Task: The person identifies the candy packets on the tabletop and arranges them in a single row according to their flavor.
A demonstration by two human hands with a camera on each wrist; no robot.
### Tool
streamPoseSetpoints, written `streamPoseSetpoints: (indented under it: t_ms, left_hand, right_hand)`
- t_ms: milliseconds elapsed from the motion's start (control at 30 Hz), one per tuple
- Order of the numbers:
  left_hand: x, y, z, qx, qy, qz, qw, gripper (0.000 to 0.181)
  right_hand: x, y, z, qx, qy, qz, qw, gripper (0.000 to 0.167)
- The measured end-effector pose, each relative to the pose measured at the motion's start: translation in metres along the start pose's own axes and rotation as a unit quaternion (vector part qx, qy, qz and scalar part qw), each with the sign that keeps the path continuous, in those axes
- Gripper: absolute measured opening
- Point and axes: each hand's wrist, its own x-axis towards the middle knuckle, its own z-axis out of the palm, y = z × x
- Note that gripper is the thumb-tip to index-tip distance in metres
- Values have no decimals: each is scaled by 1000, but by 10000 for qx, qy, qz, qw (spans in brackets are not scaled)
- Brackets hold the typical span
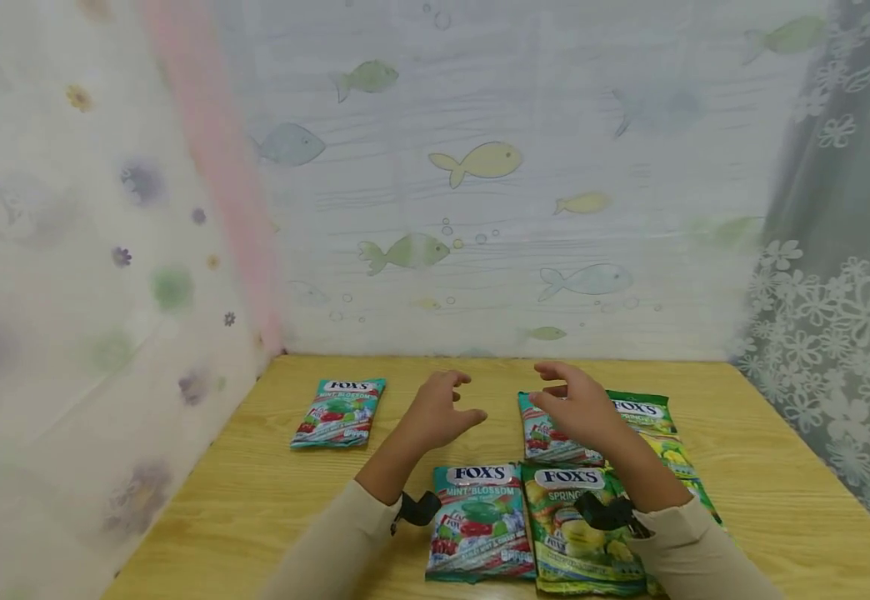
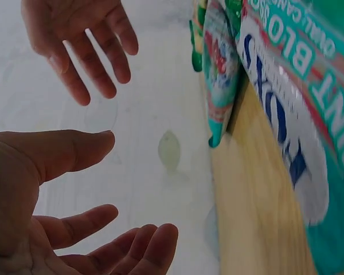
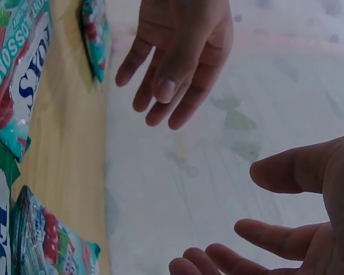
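Observation:
My left hand (image 1: 432,410) is raised above the table, its thumb and fingers apart and nothing between them. Opposite it, my right hand (image 1: 576,408) is also raised with relaxed, spread fingers and holds nothing. Below the hands lie a teal Fox's Mint Blossom candy bag (image 1: 480,529) and, touching its right side, a green Fox's Spring Tea candy bag (image 1: 566,533). Another mint candy bag (image 1: 551,437) lies behind them, partly covered by my right hand. Beyond my right forearm is a second green candy bag (image 1: 641,408), partly hidden. Both wrist views show the palms facing each other.
A separate Mint Blossom candy bag (image 1: 339,414) lies at the back left of the wooden table (image 1: 247,500). A fish-patterned curtain (image 1: 405,325) hangs behind the table's far edge. Flowered curtains (image 1: 840,333) close off the sides.

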Motion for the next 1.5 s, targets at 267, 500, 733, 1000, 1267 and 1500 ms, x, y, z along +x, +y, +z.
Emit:
streamPoseSetpoints:
  t_ms: [267,500,733,1000,1267,1500]
  left_hand:
    - [1,22,33,-534,-134,-406,9977,68]
    - [-4,42,49,-1535,-124,-863,9843,69]
    - [-7,59,75,-2375,-164,-1250,9632,77]
    - [-14,63,100,-3198,-150,-1621,9334,76]
    - [-23,61,114,-3382,-283,-1853,9222,77]
    - [-32,69,122,-3511,-265,-1877,9169,77]
  right_hand:
    - [-11,12,-23,-303,-59,222,9993,62]
    - [-16,27,-34,-435,-210,459,9978,66]
    - [-24,44,-47,-684,-492,683,9941,72]
    - [-32,54,-57,-725,-812,797,9909,81]
    - [-39,59,-63,-736,-987,848,9888,82]
    - [-46,64,-63,-769,-1069,805,9880,75]
